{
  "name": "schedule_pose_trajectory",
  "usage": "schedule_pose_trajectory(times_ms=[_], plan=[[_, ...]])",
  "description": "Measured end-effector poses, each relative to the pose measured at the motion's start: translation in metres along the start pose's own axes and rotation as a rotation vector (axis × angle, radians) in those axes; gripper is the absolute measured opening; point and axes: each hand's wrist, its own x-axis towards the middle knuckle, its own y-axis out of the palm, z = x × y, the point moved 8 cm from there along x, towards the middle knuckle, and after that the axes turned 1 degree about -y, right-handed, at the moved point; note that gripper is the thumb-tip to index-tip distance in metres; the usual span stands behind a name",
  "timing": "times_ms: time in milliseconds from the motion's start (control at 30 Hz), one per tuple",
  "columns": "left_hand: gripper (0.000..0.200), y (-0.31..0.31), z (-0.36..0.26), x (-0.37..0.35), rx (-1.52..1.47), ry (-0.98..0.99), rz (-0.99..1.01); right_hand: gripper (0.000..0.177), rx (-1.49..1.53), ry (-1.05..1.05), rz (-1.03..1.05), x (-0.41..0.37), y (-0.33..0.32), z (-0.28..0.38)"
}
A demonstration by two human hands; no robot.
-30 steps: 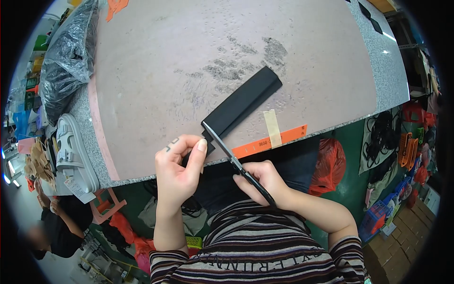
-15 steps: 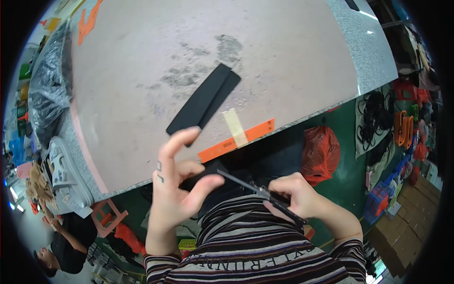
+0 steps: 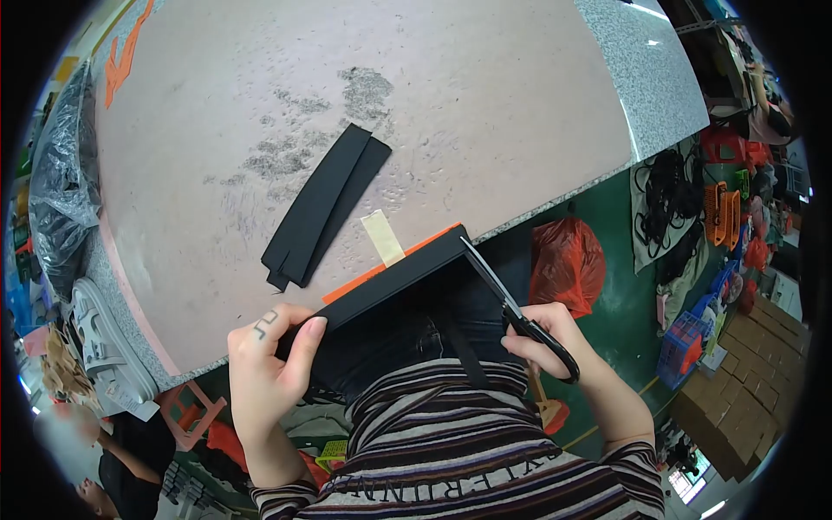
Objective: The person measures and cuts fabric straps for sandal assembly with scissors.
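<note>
My left hand (image 3: 270,364) pinches one end of a black fabric strip (image 3: 394,279) between thumb and fingers. The strip stretches along the near table edge, covering most of an orange guide strip (image 3: 344,288) that cream tape (image 3: 381,236) crosses. In my right hand (image 3: 548,336) is a pair of scissors with black handles (image 3: 555,347), its blades (image 3: 490,276) reaching up to the strip's far right end. Cut black strips (image 3: 322,208) lie overlapped on the table, beyond my left hand. A narrow black length (image 3: 464,348) hangs in front of my waist.
A pale worn mat (image 3: 485,104) covers the speckled table. White sandals (image 3: 113,342) and a clear plastic bag (image 3: 65,191) sit at the left. A red bag (image 3: 568,267) hangs below the right edge. Cartons (image 3: 737,390) stand on the floor; another person (image 3: 134,455) is at lower left.
My left hand has closed on a black strip, now along the table edge over the orange guide. The scissors have risen to its right end. The strips on the table appear further left in view.
</note>
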Motion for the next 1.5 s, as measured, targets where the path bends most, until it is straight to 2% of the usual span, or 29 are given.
schedule_pose_trajectory(times_ms=[133,367,667,733,767,867,933,1000,1100,1200,1333,1500], plan=[[0.008,0.003,-0.004,-0.002,-0.006,0.041,-0.059,0.017,-0.087,-0.015,-0.059,-0.001,-0.004,0.008],[0.007,0.005,-0.003,0.001,0.032,0.0,-0.109,0.017,-0.116,-0.017,-0.092,0.001,-0.007,0.001],[0.009,0.001,-0.003,0.003,0.06,-0.027,-0.086,0.01,-0.101,0.028,-0.077,-0.005,-0.008,0.002],[0.007,-0.017,-0.003,-0.002,-0.146,0.102,-0.272,0.01,-0.168,-0.23,-0.102,-0.008,-0.006,0.04],[0.004,-0.026,0.001,-0.003,-0.131,0.057,-0.314,0.011,-0.196,-0.358,-0.114,-0.009,-0.001,0.056],[0.006,-0.03,0.025,0.005,-0.179,-0.085,-0.372,0.017,-0.312,-0.318,0.141,0.013,0.038,0.07],[0.006,-0.029,0.028,0.004,-0.214,-0.071,-0.368,0.02,-0.295,-0.263,0.291,0.029,0.073,0.064],[0.006,-0.028,0.029,0.0,-0.259,-0.054,-0.364,0.022,-0.239,-0.315,0.36,0.042,0.104,0.071],[0.005,-0.027,0.025,-0.005,-0.292,0.003,-0.384,0.026,-0.187,-0.379,0.342,0.056,0.129,0.081],[0.005,-0.026,0.023,-0.006,-0.263,0.019,-0.357,0.029,-0.224,-0.339,0.336,0.061,0.136,0.091],[0.005,-0.023,0.029,-0.004,-0.334,0.003,-0.343,0.012,-0.19,-0.462,0.232,0.065,0.138,0.087],[0.006,-0.016,0.044,0.001,-0.516,-0.101,-0.274,0.019,-0.043,-0.511,0.19,0.074,0.136,0.072]])
